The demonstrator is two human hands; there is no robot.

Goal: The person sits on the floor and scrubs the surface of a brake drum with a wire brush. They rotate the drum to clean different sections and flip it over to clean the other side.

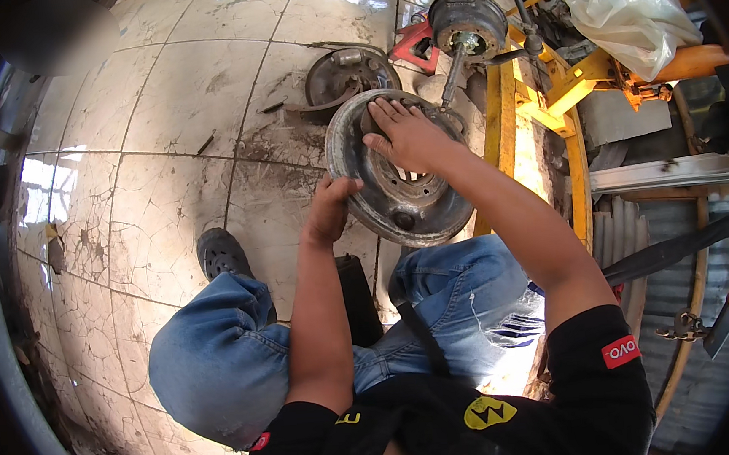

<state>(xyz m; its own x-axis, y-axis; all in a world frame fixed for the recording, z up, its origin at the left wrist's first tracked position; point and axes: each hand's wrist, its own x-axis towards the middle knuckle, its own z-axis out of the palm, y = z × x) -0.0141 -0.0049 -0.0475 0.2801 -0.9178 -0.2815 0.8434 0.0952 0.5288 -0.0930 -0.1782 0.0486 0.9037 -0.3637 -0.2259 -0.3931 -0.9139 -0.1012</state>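
Note:
A round, worn metal brake drum [404, 220] stands tilted in front of me, its hollow face and central bolt holes turned up toward me. My left hand [329, 205] is closed on its left rim, thumb over the edge and the other fingers partly hidden. Flat on the upper part of the drum lies my right hand [409, 136], with its fingers stretched out. Just beyond the drum, a brake backing plate [352, 68] with curved shoes rests on the tiled floor.
An axle hub [469, 26] with a protruding shaft is at the far right, by a red jack stand [413, 45]. Yellow metal frame bars [502, 116] run along my right. A clear plastic bag [628, 10] sits above them. Cracked floor tiles [162, 115] spread to the left.

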